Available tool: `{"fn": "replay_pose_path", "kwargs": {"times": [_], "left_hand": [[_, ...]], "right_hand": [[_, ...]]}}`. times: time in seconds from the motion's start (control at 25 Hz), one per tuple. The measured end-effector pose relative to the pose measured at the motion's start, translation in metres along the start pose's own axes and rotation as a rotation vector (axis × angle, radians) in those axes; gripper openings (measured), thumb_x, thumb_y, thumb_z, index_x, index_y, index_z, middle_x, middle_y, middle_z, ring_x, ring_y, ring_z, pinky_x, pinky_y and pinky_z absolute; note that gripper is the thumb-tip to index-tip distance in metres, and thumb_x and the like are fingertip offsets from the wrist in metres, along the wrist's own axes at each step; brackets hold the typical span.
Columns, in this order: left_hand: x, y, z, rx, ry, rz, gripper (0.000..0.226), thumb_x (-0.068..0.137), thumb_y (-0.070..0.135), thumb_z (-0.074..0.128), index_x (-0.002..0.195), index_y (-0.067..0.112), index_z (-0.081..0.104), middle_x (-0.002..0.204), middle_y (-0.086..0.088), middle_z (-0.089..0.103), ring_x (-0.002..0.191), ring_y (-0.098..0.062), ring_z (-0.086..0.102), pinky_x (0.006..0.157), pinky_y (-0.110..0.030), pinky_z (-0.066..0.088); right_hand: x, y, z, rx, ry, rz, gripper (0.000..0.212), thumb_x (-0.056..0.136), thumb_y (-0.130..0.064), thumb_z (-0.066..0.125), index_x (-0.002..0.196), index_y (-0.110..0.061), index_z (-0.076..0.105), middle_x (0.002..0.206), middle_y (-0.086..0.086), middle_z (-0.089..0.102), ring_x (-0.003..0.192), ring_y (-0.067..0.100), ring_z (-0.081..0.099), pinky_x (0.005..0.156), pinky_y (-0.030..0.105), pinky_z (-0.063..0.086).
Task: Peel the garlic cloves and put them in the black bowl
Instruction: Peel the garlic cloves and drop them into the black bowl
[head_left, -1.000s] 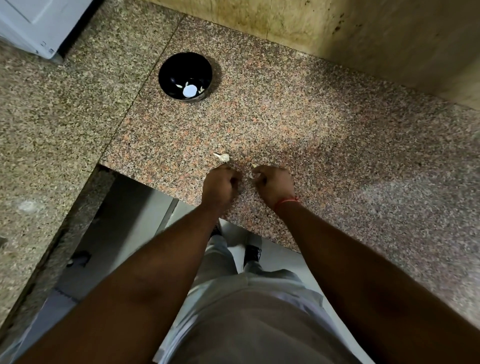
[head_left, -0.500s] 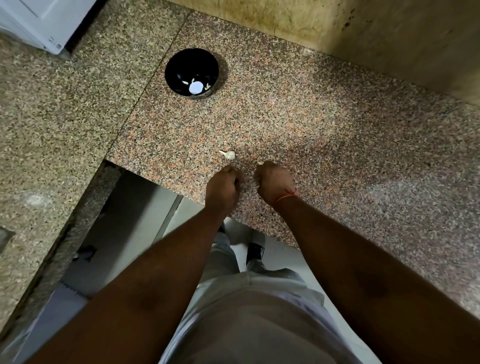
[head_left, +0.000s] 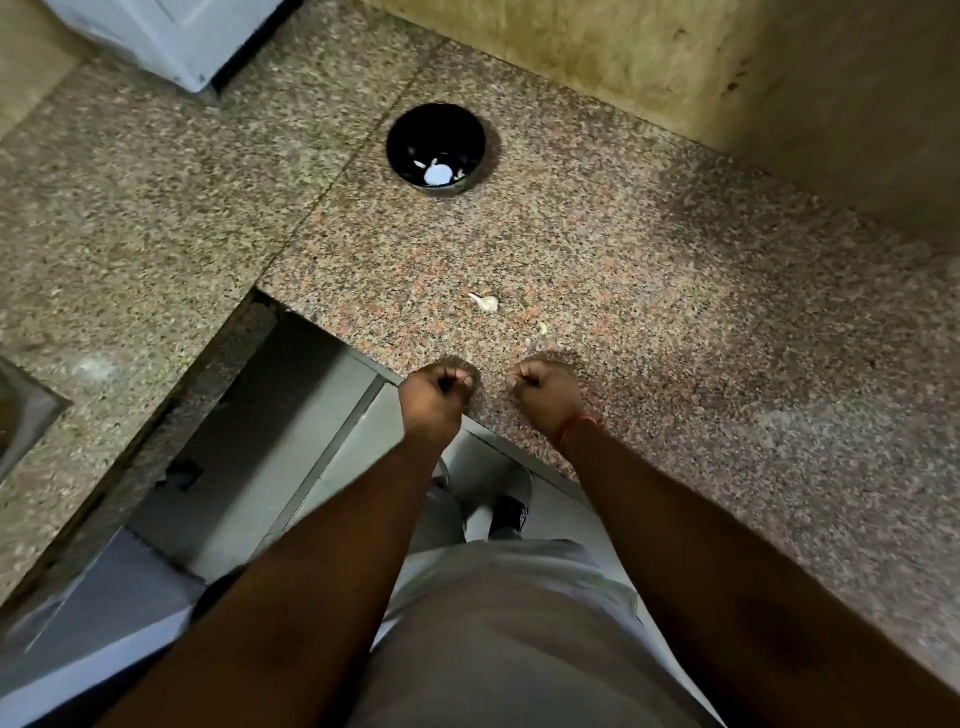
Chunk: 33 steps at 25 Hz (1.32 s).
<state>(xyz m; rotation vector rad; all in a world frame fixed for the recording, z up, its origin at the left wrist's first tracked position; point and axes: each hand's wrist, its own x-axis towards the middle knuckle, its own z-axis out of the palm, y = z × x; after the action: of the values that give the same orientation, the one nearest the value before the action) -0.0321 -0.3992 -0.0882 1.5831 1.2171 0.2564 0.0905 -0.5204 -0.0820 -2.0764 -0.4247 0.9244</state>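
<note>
Both hands, left (head_left: 435, 400) and right (head_left: 545, 393), hover at the granite worktop (head_left: 675, 338) edge, each grip curled tight; contents hidden. An unpeeled garlic clove (head_left: 487, 302) lies just beyond; the black bowl (head_left: 436, 148) sits farther back.

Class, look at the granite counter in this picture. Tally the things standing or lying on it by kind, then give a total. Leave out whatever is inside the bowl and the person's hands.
Black bowl: 1
Garlic clove: 1
Small pale garlic scrap: 1
Total: 3
</note>
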Motion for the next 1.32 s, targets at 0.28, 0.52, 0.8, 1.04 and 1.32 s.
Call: {"fn": "replay_pose_path", "kwargs": {"times": [0.28, 0.52, 0.8, 1.04, 1.32], "left_hand": [[-0.048, -0.045, -0.086, -0.458, 0.146, -0.228, 0.006, 0.093, -0.008, 0.067, 0.096, -0.012, 0.069, 0.076, -0.017, 0.065, 0.057, -0.021, 0.060, 0.054, -0.029, 0.055], [-0.110, -0.130, -0.196, -0.709, 0.372, -0.351, 0.008, 0.093, -0.013, 0.064, 0.099, -0.016, 0.069, 0.078, -0.016, 0.067, 0.057, -0.019, 0.064, 0.057, -0.026, 0.056], [-0.199, -0.278, -0.314, -1.044, 0.660, -0.498, 0.007, 0.091, -0.010, 0.067, 0.092, -0.003, 0.070, 0.075, -0.013, 0.071, 0.064, -0.020, 0.070, 0.070, -0.027, 0.063], [-0.209, -0.416, -0.340, -1.325, 0.922, -0.613, 0.010, 0.088, -0.009, 0.071, 0.095, -0.003, 0.072, 0.084, -0.015, 0.073, 0.071, -0.024, 0.071, 0.075, -0.029, 0.063], [-0.154, -0.585, -0.323, -1.489, 1.186, -0.641, 0.011, 0.088, -0.013, 0.067, 0.095, -0.007, 0.071, 0.088, -0.021, 0.071, 0.075, -0.027, 0.071, 0.072, -0.030, 0.063]], "right_hand": [[-0.036, -0.048, 0.090, 0.439, -0.358, 0.161, 0.011, 0.098, -0.001, 0.063, 0.089, -0.007, 0.066, 0.070, 0.003, 0.059, 0.055, 0.010, 0.050, 0.049, 0.023, 0.047], [-0.091, -0.078, 0.218, 0.308, -0.632, 0.158, 0.006, 0.095, -0.001, 0.067, 0.101, -0.002, 0.068, 0.070, 0.002, 0.064, 0.057, 0.011, 0.052, 0.053, 0.023, 0.047], [-0.190, -0.070, 0.401, 0.093, -0.879, 0.191, 0.007, 0.097, 0.001, 0.063, 0.097, -0.004, 0.068, 0.076, 0.005, 0.065, 0.057, 0.010, 0.053, 0.054, 0.021, 0.044], [-0.199, -0.014, 0.547, -0.086, -0.999, 0.236, 0.017, 0.088, 0.014, 0.064, 0.087, -0.002, 0.070, 0.078, 0.013, 0.065, 0.060, 0.018, 0.055, 0.055, 0.024, 0.046], [-0.153, 0.107, 0.720, -0.363, -1.140, 0.167, 0.014, 0.090, 0.011, 0.065, 0.087, -0.002, 0.070, 0.077, 0.012, 0.068, 0.061, 0.016, 0.062, 0.061, 0.024, 0.057]]}}
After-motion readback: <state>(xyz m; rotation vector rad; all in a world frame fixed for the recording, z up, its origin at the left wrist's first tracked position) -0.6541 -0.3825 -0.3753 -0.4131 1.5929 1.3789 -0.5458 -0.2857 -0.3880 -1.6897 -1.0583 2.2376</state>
